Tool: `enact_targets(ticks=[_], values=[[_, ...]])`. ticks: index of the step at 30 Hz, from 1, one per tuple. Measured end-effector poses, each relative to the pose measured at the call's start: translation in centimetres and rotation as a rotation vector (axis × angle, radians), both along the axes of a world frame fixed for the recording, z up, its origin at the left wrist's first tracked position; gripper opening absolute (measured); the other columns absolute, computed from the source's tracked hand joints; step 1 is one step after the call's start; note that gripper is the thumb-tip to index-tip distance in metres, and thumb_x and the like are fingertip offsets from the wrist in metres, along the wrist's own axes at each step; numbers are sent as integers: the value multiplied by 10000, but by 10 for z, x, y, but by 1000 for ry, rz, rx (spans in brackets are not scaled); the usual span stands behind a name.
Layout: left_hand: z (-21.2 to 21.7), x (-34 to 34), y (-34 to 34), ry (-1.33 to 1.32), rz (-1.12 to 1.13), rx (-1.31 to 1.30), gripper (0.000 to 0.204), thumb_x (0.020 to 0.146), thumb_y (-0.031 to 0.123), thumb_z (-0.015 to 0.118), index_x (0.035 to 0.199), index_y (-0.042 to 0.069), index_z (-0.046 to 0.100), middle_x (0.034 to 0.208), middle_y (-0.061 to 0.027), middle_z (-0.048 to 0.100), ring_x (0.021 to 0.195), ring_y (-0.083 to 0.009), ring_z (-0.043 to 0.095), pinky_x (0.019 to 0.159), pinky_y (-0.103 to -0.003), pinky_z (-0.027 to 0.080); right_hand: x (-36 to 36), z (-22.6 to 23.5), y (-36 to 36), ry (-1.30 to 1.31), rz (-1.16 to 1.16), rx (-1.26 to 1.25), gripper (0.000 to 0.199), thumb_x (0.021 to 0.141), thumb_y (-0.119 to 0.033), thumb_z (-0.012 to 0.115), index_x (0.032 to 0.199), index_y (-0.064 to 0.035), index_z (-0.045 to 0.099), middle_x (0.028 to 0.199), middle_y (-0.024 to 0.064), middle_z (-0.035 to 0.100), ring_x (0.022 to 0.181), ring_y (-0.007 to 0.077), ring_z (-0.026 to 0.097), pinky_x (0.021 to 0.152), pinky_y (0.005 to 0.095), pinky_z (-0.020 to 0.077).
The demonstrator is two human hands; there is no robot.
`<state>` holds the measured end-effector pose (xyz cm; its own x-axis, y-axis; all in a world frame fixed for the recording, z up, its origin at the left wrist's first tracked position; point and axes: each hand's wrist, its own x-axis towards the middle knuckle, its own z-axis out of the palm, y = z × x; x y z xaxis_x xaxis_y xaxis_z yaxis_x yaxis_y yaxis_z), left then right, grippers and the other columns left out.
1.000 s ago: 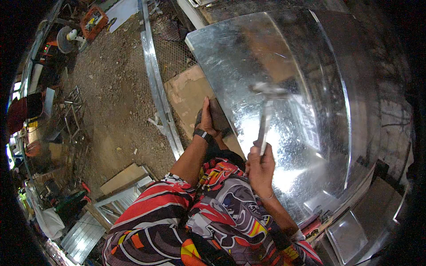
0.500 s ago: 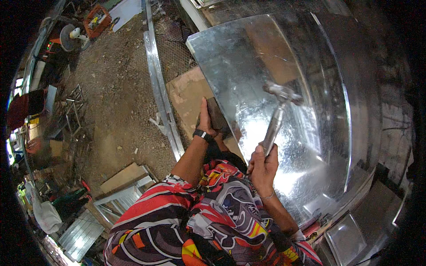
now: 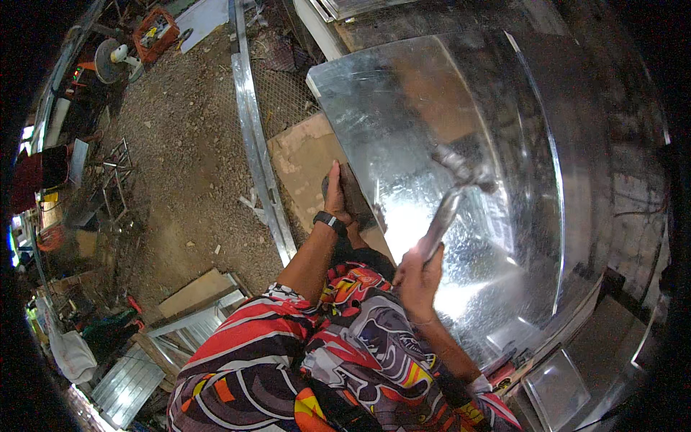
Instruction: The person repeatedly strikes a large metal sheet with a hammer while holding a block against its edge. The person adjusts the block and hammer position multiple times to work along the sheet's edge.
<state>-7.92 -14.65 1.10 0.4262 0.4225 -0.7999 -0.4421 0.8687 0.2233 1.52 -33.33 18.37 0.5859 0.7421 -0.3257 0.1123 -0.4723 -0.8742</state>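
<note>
Evidently, hammering of sheet (image 3: 374, 108): right of centre, the right hand (image 3: 419, 279) grasps a hammer (image 3: 445, 216) over the metal; at centre, the left hand (image 3: 335, 198) meets a dark block (image 3: 354, 189) beside the sheet's left edge, its grip hidden. Another stroke would presumably call for steady support.

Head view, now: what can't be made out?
All in the head view:
Hammer: head blurred by motion; contact with the sheet is unclear.
Handle end: hidden by the right hand.
Dark block: partly covered by the left hand; grip unclear.
Crate: contents too small to identify.
</note>
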Motion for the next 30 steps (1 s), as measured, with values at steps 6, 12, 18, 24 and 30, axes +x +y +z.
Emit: enact_targets(ticks=[6,12,18,24,30], values=[[10,23,12,95,86,306,670,915,740,589,1193,138,681,1103,-76,701,986,-257,659,890,-434,550,10,-28,19,-130,168,-196,274,1086,-302,567,1079,-32,530,707,45,579,573,99,544,491,286,415],[8,9,20,-44,64,-14,622,943,713,572,1152,139,693,1028,-68,719,926,-255,700,857,-419,583,24,37,29,64,-45,-1,220,1089,-275,559,1064,-63,503,692,-19,515,495,66,455,448,268,378],[13,5,28,101,96,179,620,927,726,585,1110,147,711,957,-55,731,858,-240,706,787,-394,597,-11,14,33,67,170,-266,346,1079,-331,568,1162,3,523,687,77,579,613,140,580,556,346,468],[34,9,37,-23,18,-28,654,904,756,593,1108,145,709,992,-57,736,878,-227,710,791,-388,598,13,20,39,109,78,-107,238,1096,-285,550,1100,-52,501,688,5,532,529,67,494,459,256,397],[-4,-10,33,-59,91,8,676,915,756,577,1139,128,692,1052,-63,734,935,-220,709,846,-399,588,-21,2,32,-19,131,-169,222,1085,-258,555,1091,-39,518,717,55,577,606,114,564,535,293,444]])
